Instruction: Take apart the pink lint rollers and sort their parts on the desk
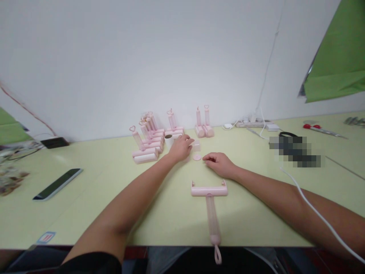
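Note:
My left hand [181, 147] reaches to the back middle of the table, fingers stretched out and slightly apart. Its fingertips are at a small translucent pale pink piece [196, 145]; whether they touch it I cannot tell. Just left of that hand stands a white paper roll [169, 142] with a brown core. My right hand [219, 163] rests on the table, its fingers curled together with nothing visible in them. A flat pink disc [197, 156] lies between the two hands. Closer to me lies a pink lint roller handle [212, 213], its bare frame pointing away and its loop over the table edge.
Several pink lint rollers [148, 146] stand at the back left, with two more [204, 129] near the wall. A phone-like dark tablet [58, 184] lies at left. At right are a power strip [251, 123], red-handled scissors [319, 128] and a white cable [310, 205] crossing my right arm.

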Demonstrator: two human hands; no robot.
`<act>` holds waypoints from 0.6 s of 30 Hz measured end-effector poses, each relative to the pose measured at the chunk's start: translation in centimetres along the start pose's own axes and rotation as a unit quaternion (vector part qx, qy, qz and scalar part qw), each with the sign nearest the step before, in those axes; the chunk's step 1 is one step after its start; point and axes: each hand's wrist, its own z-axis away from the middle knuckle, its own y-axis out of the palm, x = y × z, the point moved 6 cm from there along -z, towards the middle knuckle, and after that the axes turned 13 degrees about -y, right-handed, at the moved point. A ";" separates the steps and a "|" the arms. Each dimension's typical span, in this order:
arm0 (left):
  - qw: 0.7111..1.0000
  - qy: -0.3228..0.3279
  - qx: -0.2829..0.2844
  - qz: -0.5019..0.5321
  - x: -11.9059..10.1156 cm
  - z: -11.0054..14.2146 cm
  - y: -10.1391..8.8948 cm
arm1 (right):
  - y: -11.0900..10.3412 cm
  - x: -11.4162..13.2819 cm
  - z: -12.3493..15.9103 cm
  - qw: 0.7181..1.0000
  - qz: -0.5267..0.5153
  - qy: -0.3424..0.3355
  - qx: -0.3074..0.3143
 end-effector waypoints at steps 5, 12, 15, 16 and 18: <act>0.996 -0.018 0.065 -0.056 0.9 -1.9 0.4 | 0.0 0.1 0.1 1.000 -0.004 -0.003 0.003; 0.991 -0.008 0.120 -0.061 0.3 -1.4 1.3 | -0.1 0.4 0.0 1.000 -0.009 -0.010 0.001; 0.991 0.001 0.123 -0.054 -0.1 -0.9 1.2 | -0.2 0.6 0.0 1.000 -0.007 -0.014 0.003; 0.991 0.003 0.125 -0.052 -0.2 -0.8 1.1 | -0.2 0.6 0.0 1.000 -0.006 -0.015 0.003; 0.992 0.004 0.114 -0.050 -0.4 -0.4 0.6 | -0.2 0.7 0.0 1.000 -0.005 -0.016 0.003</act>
